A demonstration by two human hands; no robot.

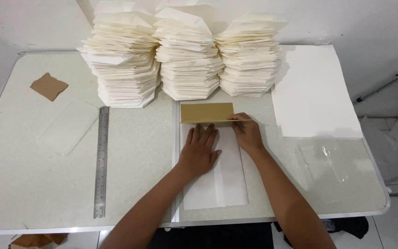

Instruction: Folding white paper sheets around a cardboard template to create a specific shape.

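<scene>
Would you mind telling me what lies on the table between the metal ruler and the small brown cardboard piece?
In the head view, a clear plastic sheet lies between the metal ruler and the brown cardboard piece, flat on the table.

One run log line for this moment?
left hand: flat on white sheet | right hand: at gold card edge | behind: paper stacks

White sheet point(226, 180) partly hidden under hands; paper stacks point(185, 50) cut off at top.

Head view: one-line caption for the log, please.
Left hand flat on white sheet, right hand at a tan card, before three paper stacks; ruler at left.
</scene>
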